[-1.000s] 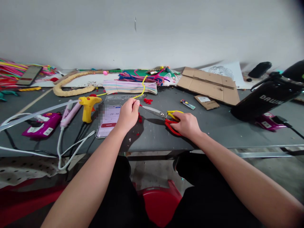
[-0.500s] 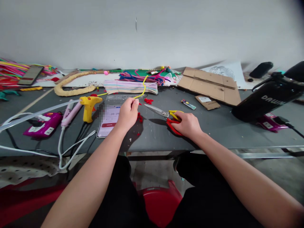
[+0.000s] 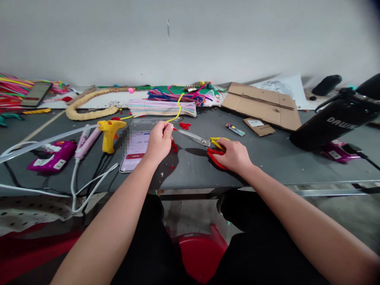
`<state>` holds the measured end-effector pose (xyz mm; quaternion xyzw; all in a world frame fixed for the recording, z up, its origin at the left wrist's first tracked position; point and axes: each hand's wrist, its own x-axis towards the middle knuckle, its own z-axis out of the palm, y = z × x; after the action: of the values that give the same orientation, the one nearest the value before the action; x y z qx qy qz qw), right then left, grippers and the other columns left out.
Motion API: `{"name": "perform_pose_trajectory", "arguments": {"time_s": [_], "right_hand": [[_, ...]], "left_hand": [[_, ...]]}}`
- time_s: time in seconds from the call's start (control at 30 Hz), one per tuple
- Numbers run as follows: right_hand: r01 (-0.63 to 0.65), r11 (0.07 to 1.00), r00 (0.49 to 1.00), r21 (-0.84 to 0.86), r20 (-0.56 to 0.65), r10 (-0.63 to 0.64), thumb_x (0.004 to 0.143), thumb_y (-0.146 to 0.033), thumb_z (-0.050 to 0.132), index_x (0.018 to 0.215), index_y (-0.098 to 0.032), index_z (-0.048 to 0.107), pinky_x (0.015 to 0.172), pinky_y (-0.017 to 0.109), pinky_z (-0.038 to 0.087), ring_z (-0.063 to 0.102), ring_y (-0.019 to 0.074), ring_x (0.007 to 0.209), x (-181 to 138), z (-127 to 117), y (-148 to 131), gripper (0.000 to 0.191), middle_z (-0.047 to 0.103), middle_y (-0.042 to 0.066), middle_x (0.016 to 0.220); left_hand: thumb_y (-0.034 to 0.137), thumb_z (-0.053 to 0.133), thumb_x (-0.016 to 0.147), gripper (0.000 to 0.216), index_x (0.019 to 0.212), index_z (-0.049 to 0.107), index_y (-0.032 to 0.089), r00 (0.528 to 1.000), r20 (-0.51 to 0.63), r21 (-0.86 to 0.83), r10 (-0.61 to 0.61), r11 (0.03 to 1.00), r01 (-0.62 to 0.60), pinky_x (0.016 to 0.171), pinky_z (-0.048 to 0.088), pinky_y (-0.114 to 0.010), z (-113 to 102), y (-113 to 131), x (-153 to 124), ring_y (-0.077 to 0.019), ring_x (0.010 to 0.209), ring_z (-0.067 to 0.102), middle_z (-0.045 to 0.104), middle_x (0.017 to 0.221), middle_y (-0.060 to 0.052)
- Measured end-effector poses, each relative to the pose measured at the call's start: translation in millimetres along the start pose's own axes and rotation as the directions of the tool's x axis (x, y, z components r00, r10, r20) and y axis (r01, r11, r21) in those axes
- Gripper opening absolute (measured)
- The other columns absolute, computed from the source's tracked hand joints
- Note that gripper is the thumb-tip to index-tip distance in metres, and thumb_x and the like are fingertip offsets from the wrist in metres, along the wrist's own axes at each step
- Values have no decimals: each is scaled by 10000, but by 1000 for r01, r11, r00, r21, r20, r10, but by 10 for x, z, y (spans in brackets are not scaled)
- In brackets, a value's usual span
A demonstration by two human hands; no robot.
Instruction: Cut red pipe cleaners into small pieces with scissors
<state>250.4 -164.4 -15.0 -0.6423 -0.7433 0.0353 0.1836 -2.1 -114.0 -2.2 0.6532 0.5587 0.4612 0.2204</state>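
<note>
Left hand (image 3: pixel 159 141) pinches a yellow pipe cleaner (image 3: pixel 177 109) above the grey table (image 3: pixel 267 166), beside the phone (image 3: pixel 135 150). Right hand (image 3: pixel 234 155) grips the scissors (image 3: pixel 208 144), blades near the pinch. Trimming step; the cut needs blades closing on the stem.

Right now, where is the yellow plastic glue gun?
The yellow plastic glue gun stands on the grey table, left of the phone and the left hand, beside a pink tool.
</note>
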Motion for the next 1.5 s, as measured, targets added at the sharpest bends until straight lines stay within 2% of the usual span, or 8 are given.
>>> {"name": "perform_pose_trajectory", "arguments": {"time_s": [0.83,1.5], "right_hand": [[7,1000,1000,-21,-1,-7,768,-518,576,777,-238,592,532,268,209,522,174,612,13,43,37,280,640,17,697],[22,1000,1000,11,-7,-22,768,-448,572,735,-230,602,539,266,205,486,158,592,14,28,45,223,615,16,668]], "left_hand": [[375,487,927,219,853,583,192,997,68,-147,-43,988,52,579,419,-245,56,-116,29,-132,601,534,577,638,-7],[385,481,922,237,822,579,193,994,83,-162,-71,983,84,554,411,-244,62,-138,36,-120,564,513,572,625,2]]}}
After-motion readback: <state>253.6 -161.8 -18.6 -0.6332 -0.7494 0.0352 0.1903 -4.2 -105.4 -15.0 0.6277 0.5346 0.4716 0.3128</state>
